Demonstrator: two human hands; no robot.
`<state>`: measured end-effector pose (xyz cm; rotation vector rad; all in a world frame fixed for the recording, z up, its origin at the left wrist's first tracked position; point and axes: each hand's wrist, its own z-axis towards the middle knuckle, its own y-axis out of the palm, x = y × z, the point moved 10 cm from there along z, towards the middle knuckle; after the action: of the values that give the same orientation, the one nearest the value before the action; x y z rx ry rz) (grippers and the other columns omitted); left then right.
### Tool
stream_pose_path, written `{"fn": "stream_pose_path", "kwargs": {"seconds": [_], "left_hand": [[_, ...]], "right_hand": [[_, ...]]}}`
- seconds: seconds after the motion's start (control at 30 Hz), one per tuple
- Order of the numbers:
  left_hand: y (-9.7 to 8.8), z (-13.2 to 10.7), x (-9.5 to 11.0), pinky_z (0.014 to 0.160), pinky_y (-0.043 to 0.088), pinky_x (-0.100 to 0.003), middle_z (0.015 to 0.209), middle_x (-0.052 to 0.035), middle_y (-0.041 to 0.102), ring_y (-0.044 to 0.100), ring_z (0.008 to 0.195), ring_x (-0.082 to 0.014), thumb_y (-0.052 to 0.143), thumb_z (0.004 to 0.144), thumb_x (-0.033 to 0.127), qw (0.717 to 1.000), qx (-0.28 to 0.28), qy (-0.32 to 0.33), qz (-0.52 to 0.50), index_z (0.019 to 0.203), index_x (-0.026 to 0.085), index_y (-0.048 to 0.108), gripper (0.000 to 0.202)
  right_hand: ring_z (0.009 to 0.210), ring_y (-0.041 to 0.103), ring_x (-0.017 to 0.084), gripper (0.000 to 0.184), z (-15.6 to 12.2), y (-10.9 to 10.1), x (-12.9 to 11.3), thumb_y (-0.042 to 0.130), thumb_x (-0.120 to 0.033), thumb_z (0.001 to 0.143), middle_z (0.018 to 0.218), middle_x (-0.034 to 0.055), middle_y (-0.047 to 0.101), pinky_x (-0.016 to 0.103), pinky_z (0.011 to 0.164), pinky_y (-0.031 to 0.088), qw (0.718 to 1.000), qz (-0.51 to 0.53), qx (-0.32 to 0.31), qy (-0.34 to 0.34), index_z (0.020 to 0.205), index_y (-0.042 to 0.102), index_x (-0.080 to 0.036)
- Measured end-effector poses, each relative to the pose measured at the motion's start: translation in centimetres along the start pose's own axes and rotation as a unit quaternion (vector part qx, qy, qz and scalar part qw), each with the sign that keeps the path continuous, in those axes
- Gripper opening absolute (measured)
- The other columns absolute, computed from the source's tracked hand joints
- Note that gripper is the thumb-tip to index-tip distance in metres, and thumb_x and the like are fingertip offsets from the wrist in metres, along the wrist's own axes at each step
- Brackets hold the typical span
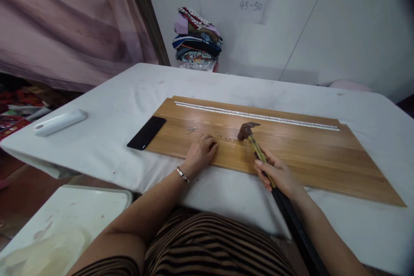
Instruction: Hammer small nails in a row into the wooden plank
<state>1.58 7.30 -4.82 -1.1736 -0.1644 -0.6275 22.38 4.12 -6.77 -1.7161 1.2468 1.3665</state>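
My right hand (274, 171) is wrapped around the handle of a claw hammer (256, 146). The hammer's rusty brown head is low over a wooden board (307, 155), its claw pointing to the right; I cannot tell if it touches the wood. A row of small nails (228, 138) stands in the board, between the hammer head and my left hand (202, 151). That hand rests on the board near its front edge, fingers curled in and closed; anything inside them is hidden. A few loose nails (192, 130) lie on the wood just beyond it.
Two white measuring strips (255, 116) run along the board's far side. A black phone (147, 133) overlaps its left end. The white-covered table (113, 95) also holds a white oblong object (60, 122). Folded clothes (198, 41) are stacked behind; a white stool (93, 207) stands at lower left.
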Motion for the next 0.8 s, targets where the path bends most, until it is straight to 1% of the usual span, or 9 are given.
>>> {"fn": "stream_pose_path", "kwargs": {"seconds": [0.2,0.4,0.47,0.67,0.8], "left_hand": [[-0.01,0.03,0.04,0.085,0.048,-0.035,0.089,-0.0046,0.065,0.059,0.088,-0.0181,0.055,0.09,0.021,1.0,-0.002,0.002,-0.005,0.082,0.019,0.065,0.013],[-0.09,0.01,0.07,0.084,0.048,-0.034,0.088,-0.0047,0.066,0.059,0.087,-0.0181,0.055,0.09,0.022,1.0,-0.002,-0.001,0.004,0.081,0.019,0.065,0.014],[-0.13,0.0,0.09,0.084,0.048,-0.034,0.088,-0.0048,0.066,0.059,0.088,-0.0183,0.055,0.09,0.022,1.0,0.0,0.001,0.006,0.081,0.019,0.065,0.014],[-0.12,0.03,0.07,0.084,0.049,-0.034,0.088,-0.0047,0.065,0.059,0.087,-0.0179,0.055,0.09,0.022,1.0,0.001,0.001,-0.003,0.081,0.019,0.065,0.014],[-0.12,0.06,0.16,0.085,0.049,-0.035,0.088,-0.0049,0.065,0.059,0.088,-0.0183,0.055,0.09,0.021,1.0,0.0,0.002,-0.004,0.081,0.019,0.065,0.014]], "right_hand": [[0.035,0.036,0.006,0.077,0.14,-0.08,0.25,0.062,-0.038,0.084,0.054,-0.0098,0.046,0.017,0.03,0.034,1.0,0.004,0.001,0.002,0.152,0.03,-0.021],[0.032,0.033,0.006,0.069,-0.19,-0.12,-0.25,0.061,-0.039,0.085,0.048,-0.0105,0.043,0.017,0.031,0.032,1.0,-0.009,0.005,-0.002,0.146,0.038,-0.018],[0.032,0.033,0.006,0.069,-0.3,-0.14,-0.34,0.061,-0.04,0.084,0.047,-0.0106,0.043,0.017,0.031,0.032,1.0,-0.013,0.008,0.0,0.145,0.039,-0.017],[0.034,0.035,0.006,0.075,-0.03,0.03,0.01,0.062,-0.039,0.083,0.052,-0.0105,0.045,0.016,0.03,0.034,1.0,-0.003,-0.001,0.003,0.15,0.033,-0.021],[0.034,0.035,0.006,0.074,0.15,-0.04,0.31,0.061,-0.038,0.084,0.053,-0.0103,0.045,0.016,0.03,0.035,1.0,-0.005,-0.004,-0.001,0.15,0.033,-0.021]]}}
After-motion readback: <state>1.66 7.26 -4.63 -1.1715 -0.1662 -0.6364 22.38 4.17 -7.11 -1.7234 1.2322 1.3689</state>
